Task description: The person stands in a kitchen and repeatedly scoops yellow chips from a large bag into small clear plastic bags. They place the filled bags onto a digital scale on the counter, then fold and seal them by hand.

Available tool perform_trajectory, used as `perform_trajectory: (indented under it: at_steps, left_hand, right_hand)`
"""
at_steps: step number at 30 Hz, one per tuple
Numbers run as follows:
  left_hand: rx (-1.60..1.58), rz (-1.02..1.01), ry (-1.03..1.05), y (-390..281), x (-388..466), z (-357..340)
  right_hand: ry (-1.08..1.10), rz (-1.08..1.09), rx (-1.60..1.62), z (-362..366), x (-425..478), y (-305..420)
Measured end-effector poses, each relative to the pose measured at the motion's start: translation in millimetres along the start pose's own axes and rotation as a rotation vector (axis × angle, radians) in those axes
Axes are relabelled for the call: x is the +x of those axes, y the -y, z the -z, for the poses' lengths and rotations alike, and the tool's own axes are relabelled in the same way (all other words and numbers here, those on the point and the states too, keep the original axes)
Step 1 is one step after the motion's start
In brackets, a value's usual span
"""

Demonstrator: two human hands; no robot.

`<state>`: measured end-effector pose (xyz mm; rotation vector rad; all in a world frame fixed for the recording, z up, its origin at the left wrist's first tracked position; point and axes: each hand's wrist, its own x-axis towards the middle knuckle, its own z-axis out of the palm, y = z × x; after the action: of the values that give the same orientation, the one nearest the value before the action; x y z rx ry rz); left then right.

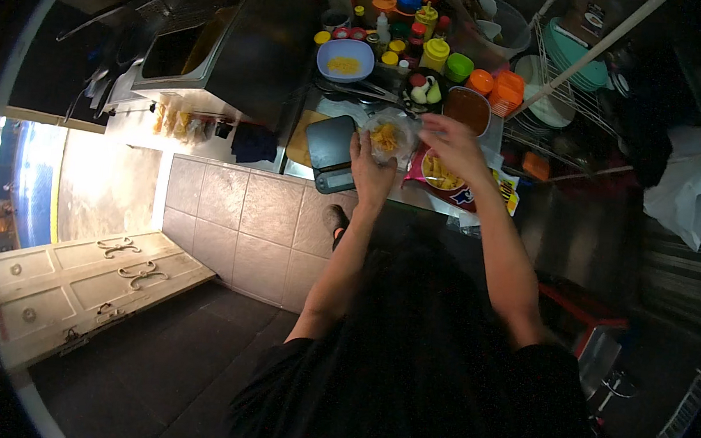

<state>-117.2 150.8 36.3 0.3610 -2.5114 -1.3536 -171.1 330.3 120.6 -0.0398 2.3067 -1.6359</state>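
Observation:
My left hand [373, 177] holds the near left side of a clear plastic bag [408, 128] with yellow chips [385, 136] inside. To the right, my right hand [455, 146] hovers beside the bag's rim, its fingers blurred and apart, with nothing visible between them. Below that hand lies a red printed snack packet [416, 170], partly covered by the wrist. A dark kitchen scale [330, 143] rests just left of my left hand, partly over a round wooden board [300, 138].
Behind stand a lilac bowl of shredded yellow food [343, 73], metal tongs [373, 91], a tub of brown sauce [467, 109] and several squeeze bottles [435, 54]. A wire rack [573, 100] with a slanting pole is at right; a deep fryer [181, 51] stands left.

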Motion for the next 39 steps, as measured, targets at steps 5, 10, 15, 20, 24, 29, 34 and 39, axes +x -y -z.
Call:
perform_trajectory:
  at_steps: [5, 10, 15, 20, 24, 29, 34, 39]
  left_hand:
    - [0.23, 0.0, 0.009, -13.9, -10.3, 13.5]
    - [0.139, -0.267, 0.007, -21.8, -54.4, 7.8]
    - [0.209, -0.388, 0.344, -9.1, -84.0, -34.6]
    - [0.227, -0.313, 0.411, 8.4, -82.5, -51.9]
    - [0.174, -0.346, 0.442, 16.4, -78.5, -54.8]
    - [0.077, -0.348, 0.44, 17.3, -77.6, -53.7]
    - [0.087, -0.395, 0.371, 15.7, -81.7, -55.0]
    - [0.131, -0.383, 0.304, 21.8, -76.5, -50.9]
  right_hand:
    - [-0.416, -0.074, -0.082, 104.9, -102.6, -27.2]
    - [-0.349, -0.474, -0.217, 142.4, -169.3, -105.9]
    - [-0.285, -0.392, 0.365, 105.3, -165.2, -146.8]
    - [-0.107, -0.287, 0.713, 90.5, -148.5, -152.0]
    - [0.162, -0.15, -0.252, 87.7, -123.0, -127.2]
    - [0.301, 0.114, -0.804, 62.6, -80.5, -124.3]
    - [0.37, 0.329, -0.94, 28.8, -33.9, -134.8]
    - [0.422, 0.416, -0.996, 13.9, -15.6, -142.1]
